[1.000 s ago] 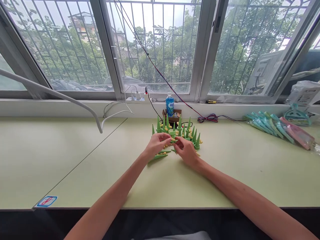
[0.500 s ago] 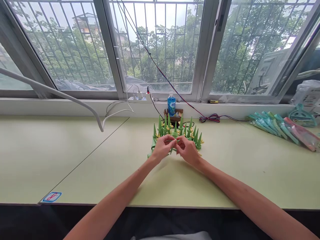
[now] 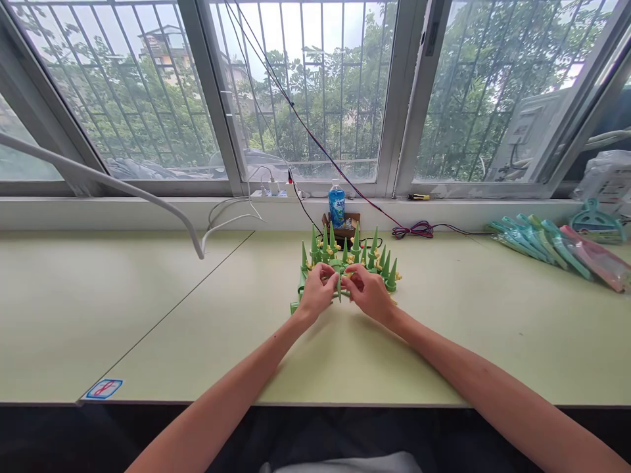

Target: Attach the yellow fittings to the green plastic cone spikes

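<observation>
My left hand (image 3: 317, 290) is closed in a pinch on a green plastic watering spike (image 3: 339, 290), whose pointed tip hangs downward between my hands. Close on its right, my right hand (image 3: 369, 293) has thumb and fingers pinched together near the spike's upper end. A small yellow bit shows by those fingertips, too small and covered to make out fully. Just behind, several more green spikes (image 3: 356, 244) with yellow fittings stand point up in a cluster. Other green parts (image 3: 294, 307) lie on the table by my left wrist, partly hidden by the hand.
A blue liquid bottle (image 3: 336, 205) stands by a small cardboard box (image 3: 351, 225) behind the spikes. A cable bundle (image 3: 414, 229) lies to the right, and bagged teal and pink items (image 3: 552, 243) farther right. A white curved arm (image 3: 148, 200) hangs over the table's left side.
The spike between my hands has turned from lying crosswise to pointing down. My left hand has shifted slightly right and lower; my right hand has barely moved.
</observation>
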Demonstrator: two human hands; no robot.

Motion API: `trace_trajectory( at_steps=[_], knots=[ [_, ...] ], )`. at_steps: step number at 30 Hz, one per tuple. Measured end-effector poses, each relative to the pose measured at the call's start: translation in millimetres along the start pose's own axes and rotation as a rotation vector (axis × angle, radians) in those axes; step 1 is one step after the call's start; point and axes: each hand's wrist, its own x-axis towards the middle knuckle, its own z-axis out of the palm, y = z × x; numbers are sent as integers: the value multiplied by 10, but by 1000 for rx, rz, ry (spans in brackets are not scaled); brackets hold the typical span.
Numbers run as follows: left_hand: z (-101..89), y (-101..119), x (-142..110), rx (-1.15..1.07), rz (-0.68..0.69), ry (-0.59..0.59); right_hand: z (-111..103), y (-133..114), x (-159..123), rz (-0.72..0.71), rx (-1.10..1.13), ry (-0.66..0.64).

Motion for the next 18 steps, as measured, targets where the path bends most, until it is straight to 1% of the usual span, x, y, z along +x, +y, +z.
trace_trajectory(
  at_steps=[6, 13, 18],
  knots=[
    [8, 6, -23, -69, -109, -4, -27, -3, 17, 7, -20, 44],
    [52, 20, -59, -166, -112, -106, -68, -32, 30, 38, -40, 135],
    [73, -26, -57, -149, -120, -86, -82, -39, 39, 49, -43, 152]
  ],
)
